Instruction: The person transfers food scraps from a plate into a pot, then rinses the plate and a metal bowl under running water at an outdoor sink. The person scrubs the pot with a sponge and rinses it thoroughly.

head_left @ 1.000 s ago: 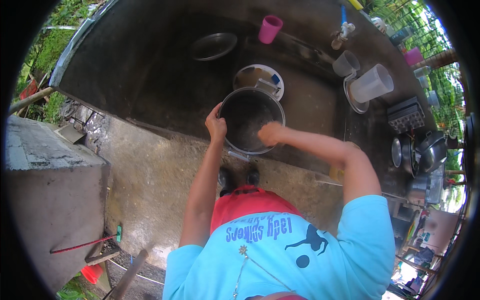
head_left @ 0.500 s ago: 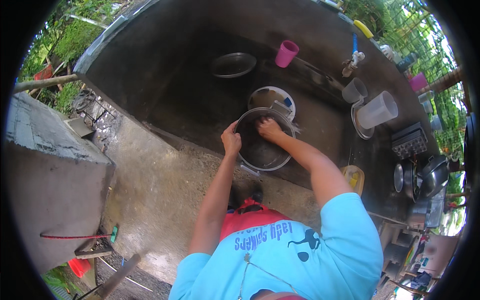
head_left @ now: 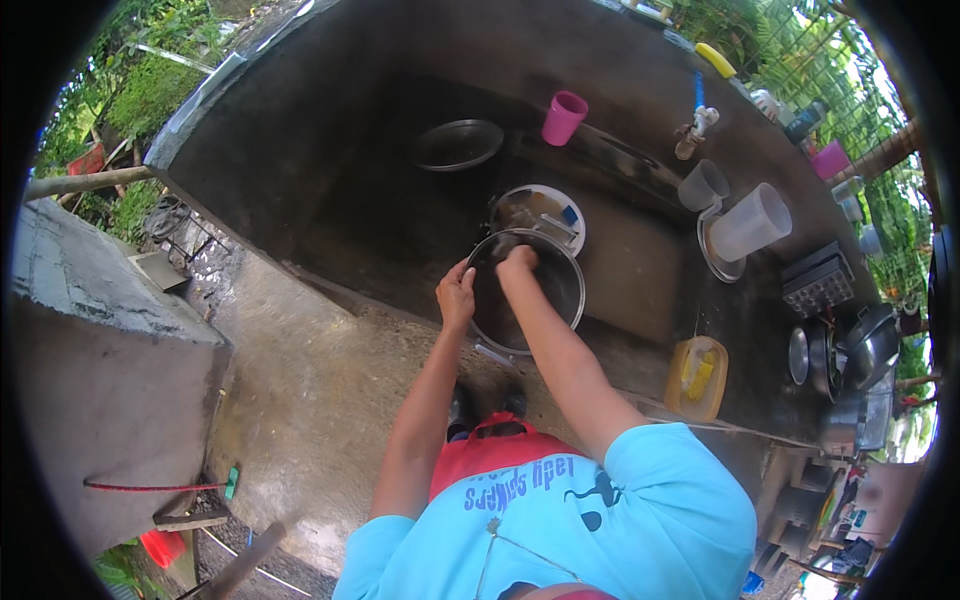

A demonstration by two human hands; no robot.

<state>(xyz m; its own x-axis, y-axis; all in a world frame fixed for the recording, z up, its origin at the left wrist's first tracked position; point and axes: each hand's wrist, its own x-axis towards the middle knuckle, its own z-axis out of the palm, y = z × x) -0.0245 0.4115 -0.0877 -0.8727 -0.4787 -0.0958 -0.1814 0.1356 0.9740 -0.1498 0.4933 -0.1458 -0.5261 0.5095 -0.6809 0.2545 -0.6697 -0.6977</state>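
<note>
My left hand (head_left: pixel 456 295) grips the left rim of a deep metal pot (head_left: pixel 572 300) with side handles. The pot tilts over the sink's front edge, its opening facing me. Inside it, near the far wall, is my right hand (head_left: pixel 516 262), its fingers closed and mostly hidden by the hand itself; I cannot make out what they hold. Just beyond the pot stands a round white basin (head_left: pixel 577 213) with brownish water and something blue at its side.
On the dark concrete sink (head_left: pixel 340 190) lie a round metal lid (head_left: pixel 459 146) and a pink cup (head_left: pixel 565 118). A tap (head_left: pixel 697 130), clear pitcher (head_left: pixel 750 224), yellow tray (head_left: pixel 692 405) with a yellow bar, muffin tin (head_left: pixel 815 283) and several pots (head_left: pixel 868 355) stand to the right.
My right hand has moved toward the pot's far wall, and the right forearm has swung left across the pot. The yellow tray, earlier partly covered by my arm, now shows fully.
</note>
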